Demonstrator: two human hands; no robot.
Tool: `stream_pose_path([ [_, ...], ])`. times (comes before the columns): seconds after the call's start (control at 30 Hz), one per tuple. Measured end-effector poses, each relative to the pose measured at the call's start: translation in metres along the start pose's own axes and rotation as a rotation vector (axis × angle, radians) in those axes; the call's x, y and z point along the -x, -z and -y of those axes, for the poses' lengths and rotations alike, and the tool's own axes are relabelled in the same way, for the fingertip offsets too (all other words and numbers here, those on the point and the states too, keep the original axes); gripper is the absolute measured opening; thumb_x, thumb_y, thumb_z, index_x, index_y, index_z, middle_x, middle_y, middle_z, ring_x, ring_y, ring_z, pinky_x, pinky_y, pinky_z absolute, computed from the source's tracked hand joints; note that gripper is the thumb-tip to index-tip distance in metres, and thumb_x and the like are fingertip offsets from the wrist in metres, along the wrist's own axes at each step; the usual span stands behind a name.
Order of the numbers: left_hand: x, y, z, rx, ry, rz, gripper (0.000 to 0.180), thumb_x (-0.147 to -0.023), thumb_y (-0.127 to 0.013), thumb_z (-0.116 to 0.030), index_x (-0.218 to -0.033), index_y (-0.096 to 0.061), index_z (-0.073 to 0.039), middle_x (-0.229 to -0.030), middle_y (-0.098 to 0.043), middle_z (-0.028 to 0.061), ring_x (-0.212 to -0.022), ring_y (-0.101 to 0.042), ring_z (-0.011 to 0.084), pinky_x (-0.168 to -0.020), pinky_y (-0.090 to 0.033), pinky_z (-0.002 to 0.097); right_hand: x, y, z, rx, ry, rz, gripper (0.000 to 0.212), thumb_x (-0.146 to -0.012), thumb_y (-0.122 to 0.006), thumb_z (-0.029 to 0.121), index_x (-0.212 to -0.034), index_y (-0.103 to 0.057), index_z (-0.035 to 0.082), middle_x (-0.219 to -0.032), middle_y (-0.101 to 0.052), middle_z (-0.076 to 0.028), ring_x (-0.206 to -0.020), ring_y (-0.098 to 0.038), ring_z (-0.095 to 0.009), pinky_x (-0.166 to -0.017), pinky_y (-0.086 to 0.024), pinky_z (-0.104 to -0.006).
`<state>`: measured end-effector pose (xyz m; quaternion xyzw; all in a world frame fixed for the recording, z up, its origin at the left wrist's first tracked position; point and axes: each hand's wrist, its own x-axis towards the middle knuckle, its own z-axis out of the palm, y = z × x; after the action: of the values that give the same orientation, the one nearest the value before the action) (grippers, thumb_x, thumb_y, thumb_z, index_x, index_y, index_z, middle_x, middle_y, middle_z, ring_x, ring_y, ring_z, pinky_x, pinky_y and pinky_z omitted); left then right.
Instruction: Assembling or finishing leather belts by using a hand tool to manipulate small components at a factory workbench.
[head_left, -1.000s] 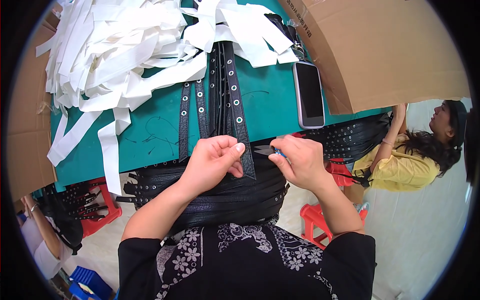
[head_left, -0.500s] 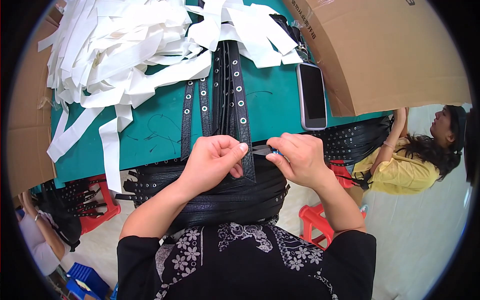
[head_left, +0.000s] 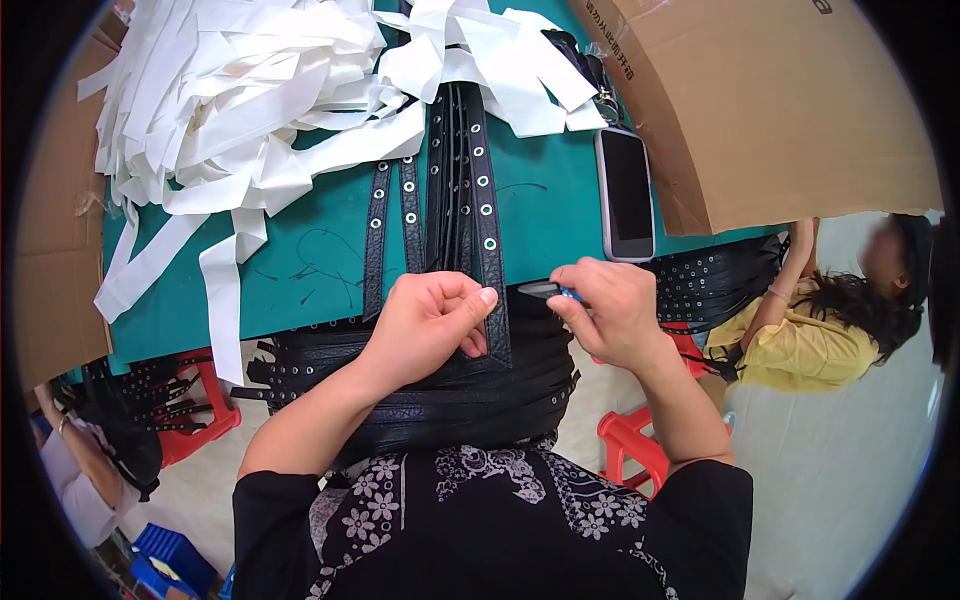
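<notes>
My left hand (head_left: pixel 435 322) is closed, with thumb and fingertips pinching the edge of a black leather belt (head_left: pixel 489 250) with silver eyelets. The belt's pointed end hangs just past my fingers. To the right of it, my right hand (head_left: pixel 612 308) is closed around small thread snips (head_left: pixel 545 290) with a blue handle. Their grey blades point left toward the belt, a short gap away from it. More eyeleted belts (head_left: pixel 407 205) lie lengthwise on the green table (head_left: pixel 310 270). A thick bundle of black belts (head_left: pixel 400 412) rests across my lap below my hands.
White fabric strips (head_left: pixel 240 90) are heaped at the back left. A phone (head_left: pixel 627 195) lies to the right, beside a large cardboard box (head_left: pixel 770 110). Thread scraps (head_left: pixel 320 262) dot the table. A person in yellow (head_left: pixel 805 335) sits at right, another person (head_left: pixel 90 470) at left.
My right hand has drawn the snips a little to the right, away from the belt. My left hand keeps its pinch on the belt in nearly the same place.
</notes>
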<state>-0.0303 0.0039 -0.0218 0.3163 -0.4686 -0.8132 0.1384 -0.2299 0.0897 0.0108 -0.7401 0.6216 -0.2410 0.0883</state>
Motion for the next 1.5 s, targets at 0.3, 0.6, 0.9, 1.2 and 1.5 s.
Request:
stream_pose_path([
  [0.3, 0.001, -0.001, -0.003, -0.008, 0.011, -0.013, 0.020, -0.088, -0.055, -0.015, -0.078, -0.058, 0.002, -0.060, -0.058, 0.0046, -0.051, -0.056, 0.0094, -0.048, -0.047, 0.0214, 0.001, 0.001, 0.003, 0.031, 0.053, 0.132, 0.020, -0.079, -0.061, 0.029, -0.082, -0.059, 0.009, -0.064, -0.055, -0.002, -0.054, -0.055, -0.019, -0.047, -0.041, -0.0297],
  [0.6, 0.000, 0.001, -0.001, 0.046, 0.029, -0.015, 0.020, -0.088, -0.055, -0.015, -0.078, -0.058, 0.002, -0.060, -0.057, 0.0047, -0.051, -0.056, 0.0096, -0.047, -0.047, 0.0216, -0.006, 0.000, 0.006, 0.052, 0.091, 0.153, 0.018, -0.078, -0.061, 0.028, -0.080, -0.059, 0.010, -0.062, -0.053, -0.001, -0.053, -0.054, -0.018, -0.047, -0.040, -0.0296],
  [0.9, 0.000, 0.002, -0.002, 0.056, 0.035, 0.001, 0.021, -0.087, -0.056, -0.016, -0.079, -0.059, 0.002, -0.061, -0.058, 0.0055, -0.051, -0.057, 0.0107, -0.047, -0.048, 0.0221, -0.001, -0.009, -0.004, -0.088, 0.058, 0.115, 0.018, -0.080, -0.060, 0.023, -0.083, -0.058, 0.006, -0.063, -0.052, -0.004, -0.051, -0.051, -0.017, -0.047, -0.038, -0.0292],
  [1.2, -0.006, 0.010, 0.000, 0.096, 0.106, 0.059, 0.027, -0.087, -0.056, -0.023, -0.073, -0.061, -0.001, -0.061, -0.059, 0.0053, -0.052, -0.057, 0.0105, -0.048, -0.045, 0.0205, 0.017, -0.028, 0.027, -1.093, -0.645, 0.135, 0.028, -0.078, -0.065, 0.006, -0.090, -0.040, 0.008, -0.081, -0.054, -0.003, -0.070, -0.047, -0.005, -0.063, -0.039, -0.0192],
  [1.5, -0.014, 0.012, 0.003, 0.434, 0.325, 0.133, 0.033, -0.089, -0.051, -0.024, -0.060, -0.047, -0.009, -0.055, -0.045, -0.0002, -0.044, -0.041, 0.0101, -0.041, -0.032, 0.0220, 0.014, -0.030, 0.050, -1.622, -0.788, -0.046, 0.028, -0.080, -0.062, 0.001, -0.089, -0.038, 0.011, -0.085, -0.060, -0.013, -0.047, -0.040, -0.003, -0.039, -0.028, -0.0150],
])
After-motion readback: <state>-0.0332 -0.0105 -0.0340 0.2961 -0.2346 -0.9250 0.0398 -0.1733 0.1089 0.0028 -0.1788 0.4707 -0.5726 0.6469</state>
